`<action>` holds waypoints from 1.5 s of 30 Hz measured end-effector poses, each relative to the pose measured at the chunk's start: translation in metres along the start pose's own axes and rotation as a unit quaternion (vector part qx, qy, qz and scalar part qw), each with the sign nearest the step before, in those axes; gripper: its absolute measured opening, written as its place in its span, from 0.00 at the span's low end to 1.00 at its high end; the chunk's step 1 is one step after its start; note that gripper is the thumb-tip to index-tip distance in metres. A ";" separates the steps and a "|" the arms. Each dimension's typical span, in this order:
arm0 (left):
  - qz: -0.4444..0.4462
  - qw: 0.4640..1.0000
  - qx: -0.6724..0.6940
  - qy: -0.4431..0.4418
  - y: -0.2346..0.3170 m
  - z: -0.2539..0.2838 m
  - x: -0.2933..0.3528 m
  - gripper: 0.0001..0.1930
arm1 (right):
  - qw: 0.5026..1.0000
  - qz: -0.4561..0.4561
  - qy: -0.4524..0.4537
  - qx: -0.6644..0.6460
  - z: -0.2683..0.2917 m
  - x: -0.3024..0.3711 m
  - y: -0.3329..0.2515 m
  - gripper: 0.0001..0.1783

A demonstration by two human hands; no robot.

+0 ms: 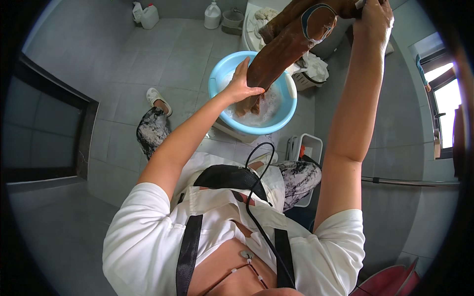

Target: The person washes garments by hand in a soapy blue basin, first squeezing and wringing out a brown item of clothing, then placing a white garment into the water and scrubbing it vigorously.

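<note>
A wet pair of brown trousers (281,52) hangs at a slant, its lower ends dipping into soapy water (269,106) in a light blue basin (216,81). A dark patch edged in pale blue (320,22) shows on one leg, with suds beside it. High at the upper right, my right hand (376,19) is closed on the top of the trousers, partly cut off by the picture's edge. Lower down, my left hand (240,86) grips the leg above the basin, its thumb across the front and its fingers along the left side.
Behind the basin stand a white tub (251,29) with pale cloth and a basket (312,71) of white cloth. White jugs (213,16) line the far wall. A grey-white plastic rack (308,143) is right of my knees, and a black cable (252,192) loops before me.
</note>
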State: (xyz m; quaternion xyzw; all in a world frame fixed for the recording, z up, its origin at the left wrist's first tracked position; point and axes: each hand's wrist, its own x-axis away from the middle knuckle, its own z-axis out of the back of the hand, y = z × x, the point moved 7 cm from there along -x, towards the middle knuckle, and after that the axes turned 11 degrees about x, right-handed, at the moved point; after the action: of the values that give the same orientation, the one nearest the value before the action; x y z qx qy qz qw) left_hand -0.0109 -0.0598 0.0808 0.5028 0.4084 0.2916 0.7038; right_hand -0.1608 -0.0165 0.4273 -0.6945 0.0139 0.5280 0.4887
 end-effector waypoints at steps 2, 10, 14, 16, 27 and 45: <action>-0.008 1.000 -0.004 0.018 0.000 -0.001 -0.001 0.58 | 0.998 -0.013 -0.003 0.067 -0.006 0.011 0.003 0.10; 0.061 0.997 0.001 0.052 -0.059 0.005 0.002 0.50 | 0.972 -0.011 -0.070 0.223 -0.018 0.086 0.103 0.15; 0.184 0.980 -0.045 0.056 -0.095 0.016 0.022 0.45 | 0.926 -0.041 -0.192 0.323 -0.027 0.155 0.169 0.17; 0.216 0.972 -0.062 0.061 -0.095 0.017 0.033 0.44 | 0.906 -0.074 -0.237 0.342 -0.030 0.186 0.197 0.17; 0.112 0.988 -0.106 -0.019 -0.100 -0.019 0.024 0.66 | 0.971 -0.169 -0.125 0.117 -0.016 0.143 0.140 0.15; 0.147 0.976 0.114 0.111 -0.041 0.013 -0.019 0.23 | 0.953 -0.216 -0.131 0.168 0.042 0.114 0.174 0.19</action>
State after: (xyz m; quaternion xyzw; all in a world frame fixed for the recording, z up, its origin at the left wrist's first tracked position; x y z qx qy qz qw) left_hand -0.0096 -0.0950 0.0495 0.5989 0.4361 0.3971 0.5418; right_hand -0.2336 -0.0214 0.2278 -0.5139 -0.1118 0.4861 0.6979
